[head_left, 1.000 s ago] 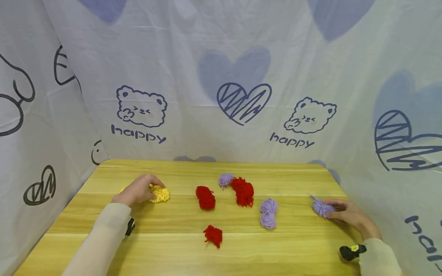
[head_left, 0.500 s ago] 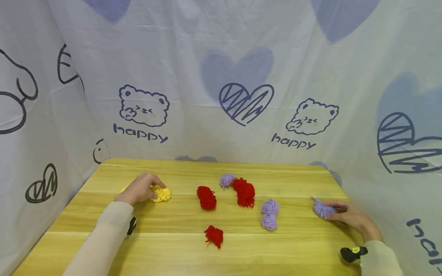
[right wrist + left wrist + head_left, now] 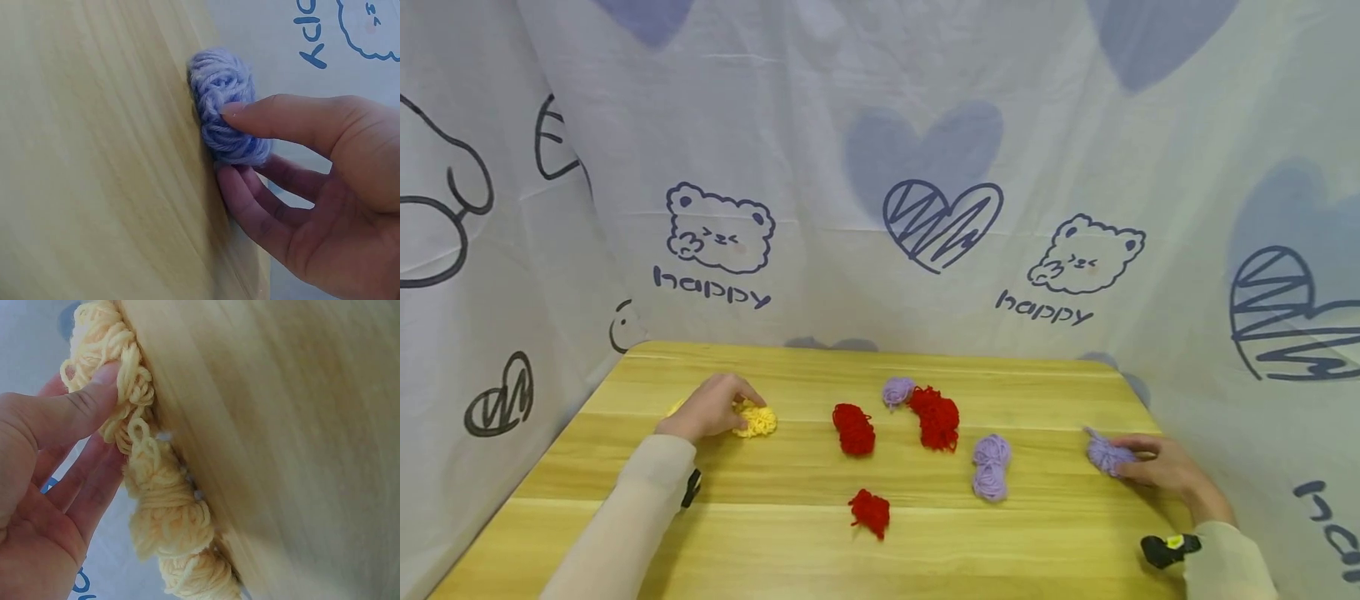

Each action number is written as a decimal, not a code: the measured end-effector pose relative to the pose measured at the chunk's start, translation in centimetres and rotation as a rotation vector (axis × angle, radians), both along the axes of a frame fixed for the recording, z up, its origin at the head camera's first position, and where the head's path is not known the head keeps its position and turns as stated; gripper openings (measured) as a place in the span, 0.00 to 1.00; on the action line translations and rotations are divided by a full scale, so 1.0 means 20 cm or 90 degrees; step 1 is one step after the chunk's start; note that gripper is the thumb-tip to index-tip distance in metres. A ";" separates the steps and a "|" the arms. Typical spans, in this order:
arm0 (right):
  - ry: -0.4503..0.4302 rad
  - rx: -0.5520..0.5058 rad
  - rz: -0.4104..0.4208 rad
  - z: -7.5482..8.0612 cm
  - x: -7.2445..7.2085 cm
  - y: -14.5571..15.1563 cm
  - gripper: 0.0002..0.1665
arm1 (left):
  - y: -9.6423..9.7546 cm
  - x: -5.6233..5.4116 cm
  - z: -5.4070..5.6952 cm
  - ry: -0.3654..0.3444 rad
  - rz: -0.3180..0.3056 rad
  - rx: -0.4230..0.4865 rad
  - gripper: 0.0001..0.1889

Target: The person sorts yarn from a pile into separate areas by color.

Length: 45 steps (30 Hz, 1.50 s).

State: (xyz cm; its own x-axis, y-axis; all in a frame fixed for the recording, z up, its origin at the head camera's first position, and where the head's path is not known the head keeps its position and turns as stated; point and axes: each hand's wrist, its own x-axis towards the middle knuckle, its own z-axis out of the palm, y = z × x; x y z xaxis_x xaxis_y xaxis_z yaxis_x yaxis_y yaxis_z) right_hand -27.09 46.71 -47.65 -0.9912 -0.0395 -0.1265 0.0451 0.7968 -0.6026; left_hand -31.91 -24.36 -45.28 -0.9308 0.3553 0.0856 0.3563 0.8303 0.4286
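A yellow yarn bundle [image 3: 762,422] is pinched between the thumb and fingers of a person's left hand [image 3: 709,407] at the left of a wooden bench [image 3: 1015,550], while a lavender yarn bundle [image 3: 1107,455] is gripped in like fashion by the right hand [image 3: 1167,467] near the right edge. Further yellow bundles [image 3: 167,512] are seen in the left wrist view, lined up just beside the held one. Between the hands, three red bundles [image 3: 854,430], a small purple bundle [image 3: 897,391] and a longer purple bundle [image 3: 992,467] are spread about, backed by a printed curtain [image 3: 827,283]. From its look, the held yarn is judged light, soft and springy — hardly slippery or fragile, but easily squashed, with loops that could be snagged by a fingertip. A hold is best taken across the thick middle, where the strands are gathered, with thumb and fingers set on opposite sides — not by the loose tail [image 3: 1089,432] that is shown at the lavender bundle's far end.
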 end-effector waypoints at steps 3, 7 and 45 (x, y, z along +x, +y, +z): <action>-0.003 0.003 -0.002 0.00 0.00 0.01 0.34 | 0.01 0.00 0.01 -0.007 0.004 0.000 0.18; -0.003 0.000 0.010 0.01 0.00 0.01 0.34 | 0.01 0.00 0.02 -0.011 0.008 -0.001 0.18; 0.053 -0.078 0.227 0.22 0.03 -0.67 0.30 | 0.02 0.00 0.01 -0.017 0.026 -0.002 0.18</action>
State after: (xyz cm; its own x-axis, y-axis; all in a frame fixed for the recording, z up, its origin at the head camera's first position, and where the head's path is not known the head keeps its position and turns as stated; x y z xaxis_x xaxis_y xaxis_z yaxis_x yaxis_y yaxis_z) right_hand -26.50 33.22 -43.18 -0.9191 -0.3935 -0.0191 -0.2752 0.6759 -0.6837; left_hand -31.90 -24.02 -45.11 -0.9465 0.3172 0.0599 0.3108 0.8451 0.4350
